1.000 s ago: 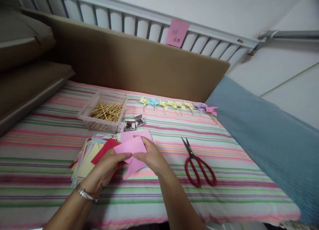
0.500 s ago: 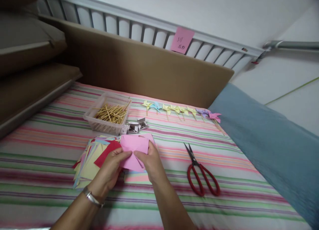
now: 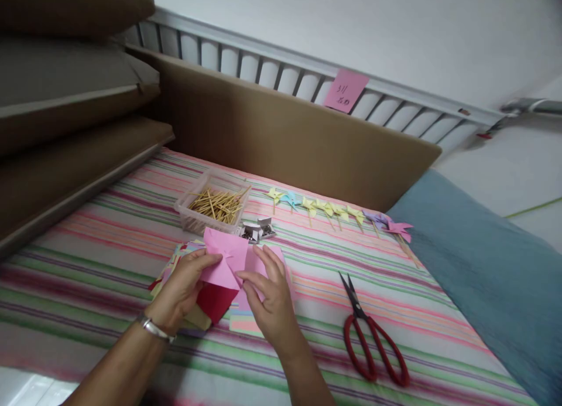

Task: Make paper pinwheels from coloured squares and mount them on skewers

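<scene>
A square pink paper [image 3: 232, 262] with cuts running in toward its middle is held up over the paper stacks. My left hand [image 3: 187, 280], wearing a silver bracelet, is closed on its left side, thumb on top near the centre. My right hand [image 3: 270, 297] pinches the lower right corner between thumb and index finger, its other fingers raised. Beneath lie a red sheet [image 3: 217, 303] and a mixed stack of coloured papers, partly hidden by my left hand. More pink paper [image 3: 278, 259] lies behind my right hand.
Red-handled scissors [image 3: 360, 318] lie at right. A clear box [image 3: 211, 224] of thin wooden sticks stands behind the paper, beside small boxes of dark pins [image 3: 257, 231]. A row of paper pinwheels [image 3: 325, 208] lies before a cardboard panel [image 3: 281, 136]. Cardboard boxes [image 3: 79, 125] are stacked left.
The pink paper has turned and tilted. My right hand has shifted from gripping the sheet's right side to pinching its lower right corner. The whole view has swung slightly left.
</scene>
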A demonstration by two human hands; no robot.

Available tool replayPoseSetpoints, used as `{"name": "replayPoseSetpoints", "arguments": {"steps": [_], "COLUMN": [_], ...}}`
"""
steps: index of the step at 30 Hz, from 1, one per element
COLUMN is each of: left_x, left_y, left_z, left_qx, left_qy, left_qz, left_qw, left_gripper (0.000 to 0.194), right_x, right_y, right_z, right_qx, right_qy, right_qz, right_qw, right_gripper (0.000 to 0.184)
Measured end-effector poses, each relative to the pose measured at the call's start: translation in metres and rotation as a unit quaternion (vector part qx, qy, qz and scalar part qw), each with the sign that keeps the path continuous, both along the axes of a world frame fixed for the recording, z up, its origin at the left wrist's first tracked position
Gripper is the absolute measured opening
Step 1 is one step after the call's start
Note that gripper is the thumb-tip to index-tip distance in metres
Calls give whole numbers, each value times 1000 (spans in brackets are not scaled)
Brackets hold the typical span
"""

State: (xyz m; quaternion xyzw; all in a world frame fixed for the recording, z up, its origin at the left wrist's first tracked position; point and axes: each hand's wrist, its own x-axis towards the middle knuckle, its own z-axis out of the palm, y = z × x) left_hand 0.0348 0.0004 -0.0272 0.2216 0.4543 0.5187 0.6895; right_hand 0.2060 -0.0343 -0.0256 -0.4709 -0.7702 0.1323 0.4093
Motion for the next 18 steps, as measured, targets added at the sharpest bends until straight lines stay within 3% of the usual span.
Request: {"name": "replayPoseSetpoints", "arguments": {"steps": [8,12,18], "left_x": [1,7,21], "left_y": [0,-2,-8], "left_z": [-2,-4,-5], "left_qx": [5,13,15], "left_qy": [0,3,34], "left_qz": [-43,-70,-100], "left_qw": [999,997,994], "left_gripper": [20,20,17], "right_x": [-2,-2,-3], "right_y": [1,3,4], "right_z": [-6,-2,-1], "right_qx": [-46,-98,-120], "right_qy": [8,65,102], "right_qz": [30,7,-48], "right_qw": [998,993,986], "right_gripper": [16,7,3]}}
